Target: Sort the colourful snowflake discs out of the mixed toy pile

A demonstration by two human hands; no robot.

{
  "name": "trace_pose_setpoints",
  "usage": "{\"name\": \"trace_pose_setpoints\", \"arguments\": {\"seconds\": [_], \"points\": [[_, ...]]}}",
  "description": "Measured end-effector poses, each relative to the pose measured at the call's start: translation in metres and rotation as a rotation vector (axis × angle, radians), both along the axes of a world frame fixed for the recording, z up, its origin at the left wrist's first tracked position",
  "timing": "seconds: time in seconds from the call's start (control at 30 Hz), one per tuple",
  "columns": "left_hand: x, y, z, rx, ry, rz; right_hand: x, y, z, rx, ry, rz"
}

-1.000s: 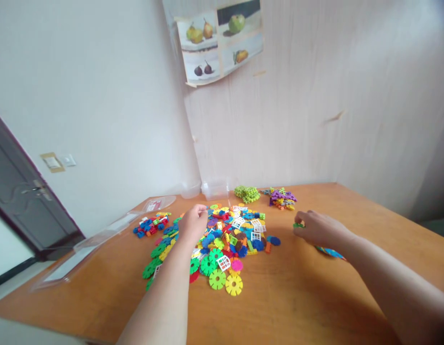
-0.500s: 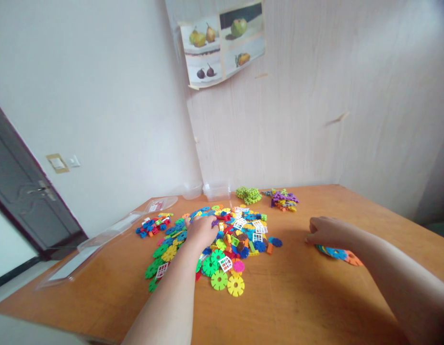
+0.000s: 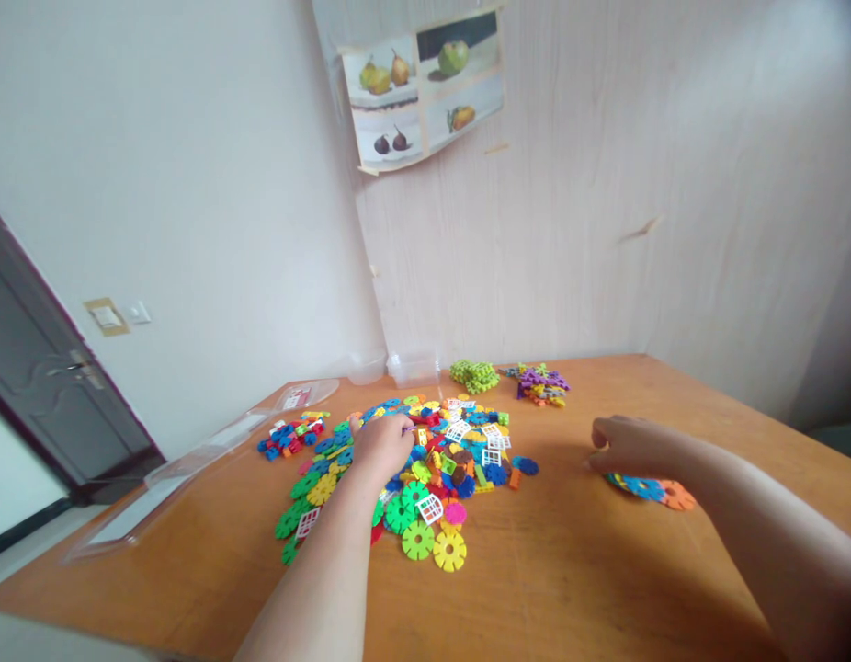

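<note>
On the table lies a wide pile of slotted plastic discs (image 3: 418, 540) and small building pieces in many colours. My left hand (image 3: 382, 446) rests at the middle of this pile, its fingers curled inward; a bit of purple shows at the fingertips, too small to name. Off to the right, my right hand (image 3: 622, 445) is bent downward with thumb and fingers curled. Just under it and beside the wrist is a small group of overlapping slotted discs (image 3: 644, 488), blue, orange and greenish. Whatever lies within either hand's fingers is hidden.
Behind the pile stand clear plastic containers (image 3: 413, 370). Green pieces (image 3: 473, 375) and purple and yellow pieces (image 3: 544, 384) form two heaps. Left are red and blue blocks (image 3: 291, 438) and clear lids (image 3: 191, 469) along the wooden table's (image 3: 536, 588) edge.
The view has shifted very slightly. My left hand has turned a little at the fingertips within the pile. My right hand stays in nearly the same place by the discs.
</note>
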State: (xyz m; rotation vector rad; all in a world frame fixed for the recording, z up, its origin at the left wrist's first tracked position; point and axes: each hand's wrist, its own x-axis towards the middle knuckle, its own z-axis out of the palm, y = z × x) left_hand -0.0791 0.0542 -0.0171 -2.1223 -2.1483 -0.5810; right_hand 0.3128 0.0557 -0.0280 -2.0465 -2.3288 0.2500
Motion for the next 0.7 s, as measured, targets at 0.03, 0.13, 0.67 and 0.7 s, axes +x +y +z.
{"name": "trace_pose_setpoints", "arguments": {"seconds": [0.03,0.13,0.67,0.7], "points": [[0.001,-0.001,0.001,0.008,-0.001,-0.002,0.000,0.000,-0.002,0.021,0.012,0.001],[0.004,-0.005,0.005,0.013,-0.006,-0.007,-0.004,0.000,-0.004,0.068,0.035,-0.019],[0.041,-0.023,0.013,-0.109,-0.765,-0.437,-0.108,-0.058,0.013,0.444,0.322,0.338],[0.048,-0.028,0.013,-0.146,-0.812,-0.479,-0.116,-0.064,0.012,0.468,0.342,0.378]]}}
